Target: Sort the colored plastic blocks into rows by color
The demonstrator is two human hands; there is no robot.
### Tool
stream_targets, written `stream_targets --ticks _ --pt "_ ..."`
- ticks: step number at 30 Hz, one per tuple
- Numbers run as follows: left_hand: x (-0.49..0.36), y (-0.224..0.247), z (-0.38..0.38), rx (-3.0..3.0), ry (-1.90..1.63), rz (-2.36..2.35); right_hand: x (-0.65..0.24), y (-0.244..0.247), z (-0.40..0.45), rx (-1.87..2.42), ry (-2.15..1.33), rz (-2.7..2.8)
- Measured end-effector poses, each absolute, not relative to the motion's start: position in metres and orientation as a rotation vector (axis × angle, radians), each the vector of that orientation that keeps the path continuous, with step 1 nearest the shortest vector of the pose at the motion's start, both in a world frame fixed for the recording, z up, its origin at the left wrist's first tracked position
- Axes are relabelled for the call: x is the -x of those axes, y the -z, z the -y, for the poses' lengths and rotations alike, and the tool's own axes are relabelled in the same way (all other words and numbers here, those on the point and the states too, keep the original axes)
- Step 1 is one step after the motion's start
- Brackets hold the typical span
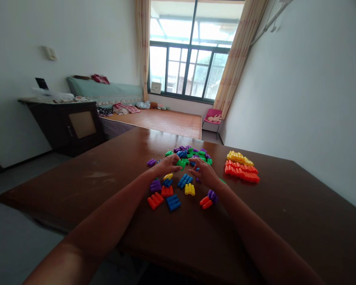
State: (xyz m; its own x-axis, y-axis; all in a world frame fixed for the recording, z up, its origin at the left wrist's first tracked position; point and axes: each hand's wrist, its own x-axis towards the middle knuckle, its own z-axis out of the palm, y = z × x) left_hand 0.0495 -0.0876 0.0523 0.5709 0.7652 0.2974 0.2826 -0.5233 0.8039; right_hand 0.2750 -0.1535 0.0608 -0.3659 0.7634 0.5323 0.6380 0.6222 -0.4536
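My left hand (pixel 167 165) is closed on a green block (pixel 181 164) at the near side of a mixed pile of purple, blue and green blocks (pixel 195 153). To its right my right hand (pixel 202 170) hovers with thumb and fingers apart, beside the pile. Nearer me lie loose ribbed blocks: purple (pixel 156 186), blue (pixel 173 202), orange (pixel 156 200), yellow (pixel 189 189), and an orange one (pixel 206 202) against a purple one (pixel 213 195). Rows of yellow blocks (pixel 240 158) and orange-red blocks (pixel 241 171) are lined up at the right.
The dark brown table (pixel 106 166) spans the foreground. Beyond it are a bed platform (pixel 166 120), a pink chair (pixel 213 116) and a window. A dark cabinet (pixel 56 126) stands at the left, and a white wall rises at the right.
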Motion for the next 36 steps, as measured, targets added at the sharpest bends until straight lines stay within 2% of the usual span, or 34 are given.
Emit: stream_targets --ticks 7,18,27,36 --pt "-0.064 -0.053 0.106 -1.682 -0.767 -0.684 -0.254 -0.057 0.162 0.984 -0.271 2.129" --pt "-0.065 -0.061 0.108 -1.809 -0.734 -0.746 -0.284 -0.056 0.146 1.204 -0.173 2.020" --pt "-0.062 -0.061 0.103 -1.749 -0.853 -0.784 -0.343 -0.063 0.128 1.408 -0.051 1.742" --pt "-0.049 -0.059 0.082 -1.804 -1.060 -0.800 -0.404 -0.081 0.136 1.651 -0.174 1.601"
